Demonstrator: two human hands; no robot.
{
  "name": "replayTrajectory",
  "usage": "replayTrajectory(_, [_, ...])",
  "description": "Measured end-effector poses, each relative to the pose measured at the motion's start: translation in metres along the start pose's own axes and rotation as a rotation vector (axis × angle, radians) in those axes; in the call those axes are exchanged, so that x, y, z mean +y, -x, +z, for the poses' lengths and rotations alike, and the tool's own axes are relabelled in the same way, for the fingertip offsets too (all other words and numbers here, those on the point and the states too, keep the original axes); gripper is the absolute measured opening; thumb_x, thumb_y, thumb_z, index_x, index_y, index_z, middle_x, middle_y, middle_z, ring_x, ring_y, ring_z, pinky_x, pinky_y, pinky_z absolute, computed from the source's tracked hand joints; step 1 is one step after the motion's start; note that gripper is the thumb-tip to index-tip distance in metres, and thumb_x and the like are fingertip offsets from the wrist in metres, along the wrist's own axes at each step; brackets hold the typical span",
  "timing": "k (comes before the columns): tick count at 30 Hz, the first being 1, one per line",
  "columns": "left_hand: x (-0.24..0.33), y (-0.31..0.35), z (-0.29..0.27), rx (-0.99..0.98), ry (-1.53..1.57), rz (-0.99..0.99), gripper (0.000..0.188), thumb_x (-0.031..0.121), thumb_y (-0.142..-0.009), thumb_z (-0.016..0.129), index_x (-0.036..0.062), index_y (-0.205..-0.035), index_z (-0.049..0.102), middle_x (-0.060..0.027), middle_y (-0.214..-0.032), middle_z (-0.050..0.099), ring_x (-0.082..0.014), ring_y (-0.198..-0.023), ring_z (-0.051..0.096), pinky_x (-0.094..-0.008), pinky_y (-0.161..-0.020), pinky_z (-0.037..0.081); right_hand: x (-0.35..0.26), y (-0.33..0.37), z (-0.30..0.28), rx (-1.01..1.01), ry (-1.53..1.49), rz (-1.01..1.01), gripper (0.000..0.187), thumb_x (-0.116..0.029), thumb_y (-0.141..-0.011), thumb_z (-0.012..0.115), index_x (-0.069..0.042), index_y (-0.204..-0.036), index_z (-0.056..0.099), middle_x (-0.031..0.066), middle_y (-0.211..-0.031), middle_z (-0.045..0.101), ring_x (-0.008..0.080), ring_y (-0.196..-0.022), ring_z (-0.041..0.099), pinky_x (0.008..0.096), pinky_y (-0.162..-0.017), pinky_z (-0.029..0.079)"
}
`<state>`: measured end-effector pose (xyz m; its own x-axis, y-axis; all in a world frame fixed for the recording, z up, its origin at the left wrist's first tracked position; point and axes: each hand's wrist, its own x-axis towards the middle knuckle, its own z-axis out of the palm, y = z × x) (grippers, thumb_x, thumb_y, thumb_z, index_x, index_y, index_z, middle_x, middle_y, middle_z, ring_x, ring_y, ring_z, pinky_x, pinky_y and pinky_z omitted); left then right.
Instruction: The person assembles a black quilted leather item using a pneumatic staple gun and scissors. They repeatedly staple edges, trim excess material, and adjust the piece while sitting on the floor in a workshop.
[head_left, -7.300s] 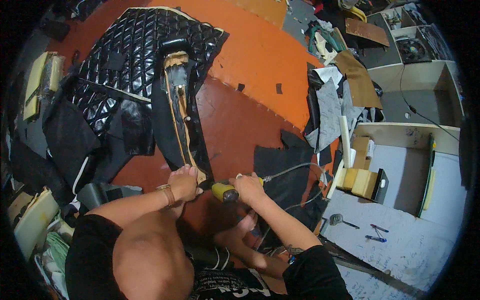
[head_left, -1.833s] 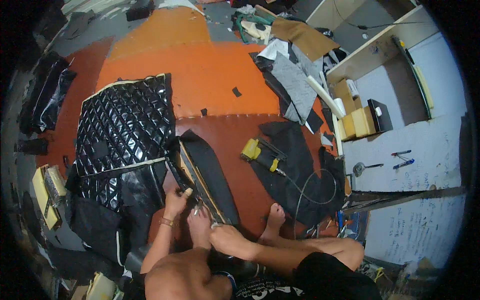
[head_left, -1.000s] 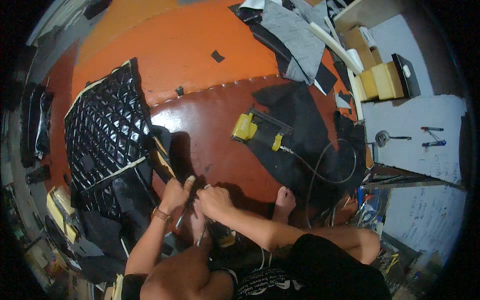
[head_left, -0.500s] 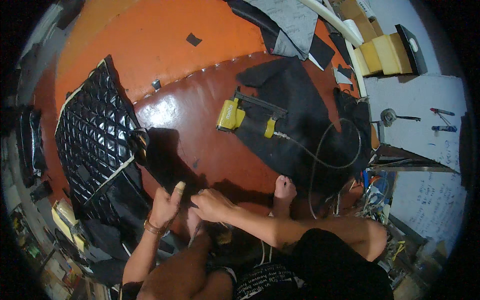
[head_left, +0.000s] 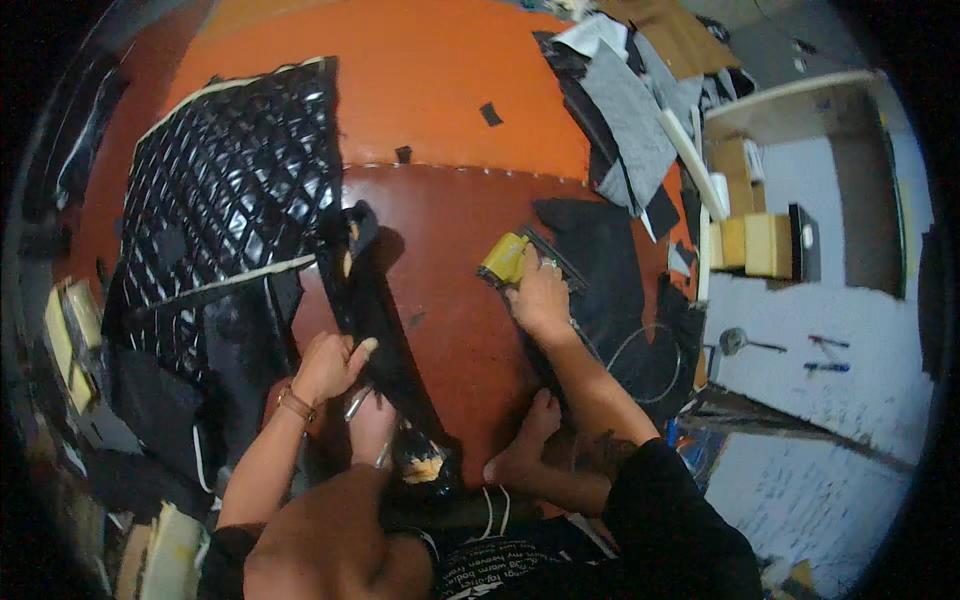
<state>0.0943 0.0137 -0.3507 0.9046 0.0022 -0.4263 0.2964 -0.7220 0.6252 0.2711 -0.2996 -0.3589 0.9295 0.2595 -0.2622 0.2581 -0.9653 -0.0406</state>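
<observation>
While the curled left hand [head_left: 325, 368] holds a black-wrapped wooden strip [head_left: 360, 300], the right hand [head_left: 542, 298] clasps a yellow pneumatic stapler [head_left: 505, 258].

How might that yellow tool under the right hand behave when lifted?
The yellow tool will probably stay stiff, as its body looks hard and solid. It may feel heaviest at its bulky yellow end, since the dark bar beside the right hand is slimmer. Its hose lies in a loop, so that would likely bend and trail along.
</observation>
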Motion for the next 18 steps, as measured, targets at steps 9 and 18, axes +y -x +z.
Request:
replayTrajectory(9, [-0.027, -0.001, 0.015, 0.046, -0.017, 0.060, 0.055, 0.045, -0.101, 0.058, 0.0015, -0.068, 0.070, -0.0269, -0.072, 0.067, -0.0482, -0.073, 0.065, -0.0569, -0.070, 0.051, -0.027, 0.021, -0.038, -0.345, -0.136, -0.197, 0.092, -0.015, -0.082, 0.079, -0.012, -0.161, 0.031, 0.0288, -0.112, 0.069, 0.0456, -0.106, 0.068, 0.0546, -0.097, 0.052])
replayTrajectory(18, [-0.037, -0.001, 0.028, 0.144, 0.042, 0.110, 0.057, 0.048, -0.101, 0.058, 0.0047, -0.065, 0.069, -0.0238, -0.070, 0.066, -0.0465, -0.072, 0.065, -0.0569, -0.069, 0.050, -0.101, 0.045, -0.079, -0.529, -0.058, -0.734, 0.049, -0.023, -0.078, 0.075, -0.018, -0.127, 0.073, 0.0191, -0.104, 0.073, 0.0386, -0.099, 0.071, 0.0515, -0.086, 0.051])
